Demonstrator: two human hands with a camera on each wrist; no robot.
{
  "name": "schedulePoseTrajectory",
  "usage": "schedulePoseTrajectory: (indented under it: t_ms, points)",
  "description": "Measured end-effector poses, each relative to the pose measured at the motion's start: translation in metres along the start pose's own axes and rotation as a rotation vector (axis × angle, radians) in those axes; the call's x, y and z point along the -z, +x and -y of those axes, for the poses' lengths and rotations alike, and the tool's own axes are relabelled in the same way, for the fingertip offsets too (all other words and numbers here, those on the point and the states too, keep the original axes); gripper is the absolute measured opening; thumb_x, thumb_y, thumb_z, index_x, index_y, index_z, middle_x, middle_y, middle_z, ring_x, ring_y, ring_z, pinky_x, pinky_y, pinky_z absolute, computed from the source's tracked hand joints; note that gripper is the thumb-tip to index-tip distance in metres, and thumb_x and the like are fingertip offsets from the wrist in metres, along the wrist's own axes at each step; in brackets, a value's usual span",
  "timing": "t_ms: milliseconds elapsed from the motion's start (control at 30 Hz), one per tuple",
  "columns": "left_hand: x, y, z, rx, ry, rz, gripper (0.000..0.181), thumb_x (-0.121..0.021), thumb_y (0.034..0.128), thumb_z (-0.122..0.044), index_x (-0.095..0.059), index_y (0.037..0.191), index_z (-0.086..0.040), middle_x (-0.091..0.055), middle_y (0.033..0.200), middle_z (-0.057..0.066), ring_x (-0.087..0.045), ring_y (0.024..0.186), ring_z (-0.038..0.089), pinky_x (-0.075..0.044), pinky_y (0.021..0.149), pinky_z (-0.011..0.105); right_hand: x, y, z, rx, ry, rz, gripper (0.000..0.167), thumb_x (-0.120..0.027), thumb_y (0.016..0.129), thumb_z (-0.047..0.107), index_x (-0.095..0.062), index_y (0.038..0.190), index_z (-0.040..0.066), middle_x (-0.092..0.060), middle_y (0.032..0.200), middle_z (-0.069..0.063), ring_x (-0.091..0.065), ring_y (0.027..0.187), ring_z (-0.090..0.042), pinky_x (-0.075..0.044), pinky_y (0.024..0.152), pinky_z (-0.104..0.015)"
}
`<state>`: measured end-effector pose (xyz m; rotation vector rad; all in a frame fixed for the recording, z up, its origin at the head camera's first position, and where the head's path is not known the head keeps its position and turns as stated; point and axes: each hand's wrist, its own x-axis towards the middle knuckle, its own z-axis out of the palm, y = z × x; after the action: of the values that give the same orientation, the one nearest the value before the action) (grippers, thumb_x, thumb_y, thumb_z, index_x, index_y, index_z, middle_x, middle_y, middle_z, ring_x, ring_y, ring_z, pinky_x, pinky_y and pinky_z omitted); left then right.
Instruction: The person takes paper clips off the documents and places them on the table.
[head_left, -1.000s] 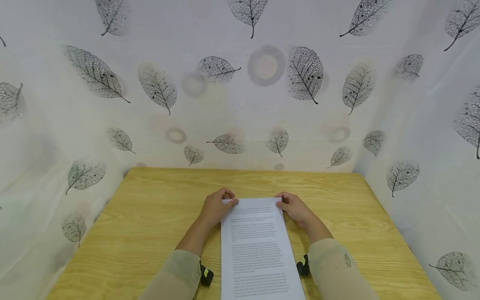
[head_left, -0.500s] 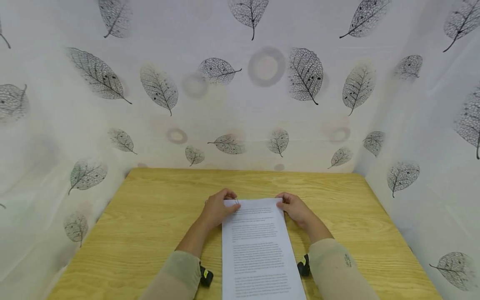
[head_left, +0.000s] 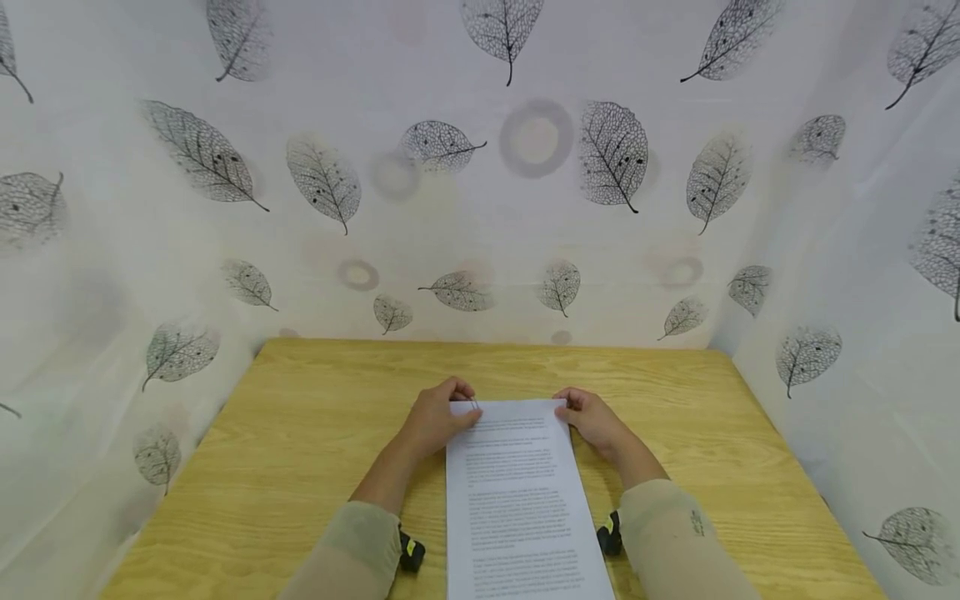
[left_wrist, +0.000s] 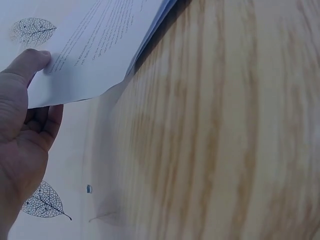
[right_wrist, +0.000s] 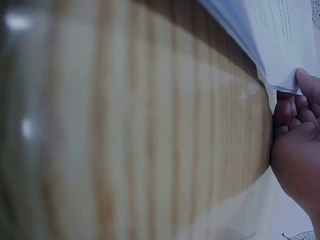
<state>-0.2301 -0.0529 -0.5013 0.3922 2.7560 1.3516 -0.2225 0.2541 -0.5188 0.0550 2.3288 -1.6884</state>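
Observation:
A long stack of printed paper (head_left: 517, 500) lies lengthwise before me in the head view. My left hand (head_left: 437, 423) pinches its far left corner, thumb on the printed face and fingers behind. At the far right corner my right hand (head_left: 596, 421) grips the stack in the same way. Layered edges of the sheets (right_wrist: 282, 47) show in the right wrist view. In the left wrist view the corner of the paper (left_wrist: 90, 60) stands off the table. Thin pale lines by the left fingertips look like a paper clip, too small to be sure.
The wooden table (head_left: 300, 450) reaches back to a white curtain (head_left: 480, 217) printed with leaves, which also hangs at both sides. Black wrist devices show by the left sleeve (head_left: 352, 542) and the right sleeve (head_left: 667, 533).
The left thumb and fingers have shifted slightly at the corner, and the thin lines beside them show more clearly. Otherwise the view drifts a little; the right hand keeps its grip.

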Motion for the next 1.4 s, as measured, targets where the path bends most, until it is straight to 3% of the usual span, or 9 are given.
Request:
schedulePoseTrajectory:
  t_ms: [467, 867, 1100, 1400]
  points:
    - [0.010, 0.000, 0.010, -0.009, -0.028, -0.014, 0.027, -0.086, 0.0934, -0.022, -0.070, 0.114, -0.016, -0.076, 0.109, 0.000, -0.068, 0.101, 0.018, -0.058, 0.097, 0.041, 0.001, 0.001, -0.002, -0.007, 0.007, -0.015, 0.015, -0.055, 0.111, 0.004, -0.064, 0.121, -0.001, -0.064, 0.117, -0.009, -0.057, 0.106, -0.019, -0.049, 0.086, -0.022]
    - [0.024, -0.002, 0.017, 0.024, -0.069, -0.037, 0.026, -0.085, 0.0949, -0.017, -0.071, 0.117, -0.015, -0.076, 0.104, -0.002, -0.069, 0.098, 0.015, -0.061, 0.094, 0.036, 0.000, 0.000, -0.007, -0.017, 0.005, -0.009, 0.017, -0.055, 0.112, 0.005, -0.064, 0.124, -0.001, -0.065, 0.118, -0.008, -0.057, 0.108, -0.019, -0.050, 0.089, -0.023]
    - [0.035, -0.002, 0.017, -0.018, 0.021, -0.068, 0.026, -0.084, 0.0961, -0.022, -0.073, 0.119, -0.016, -0.078, 0.107, -0.003, -0.069, 0.107, 0.019, -0.056, 0.099, 0.042, 0.000, -0.002, -0.002, -0.004, 0.009, -0.012, 0.017, -0.056, 0.111, 0.005, -0.064, 0.123, -0.003, -0.065, 0.119, -0.009, -0.057, 0.108, -0.018, -0.049, 0.087, -0.022]
    - [0.047, 0.002, 0.029, -0.032, 0.108, -0.066, 0.029, -0.084, 0.0962, -0.025, -0.074, 0.122, -0.015, -0.074, 0.117, 0.003, -0.066, 0.113, 0.025, -0.058, 0.102, 0.045, 0.000, -0.001, 0.002, -0.003, 0.000, -0.011, 0.016, -0.056, 0.111, 0.005, -0.064, 0.123, -0.003, -0.064, 0.118, -0.009, -0.055, 0.108, -0.018, -0.047, 0.088, -0.023]
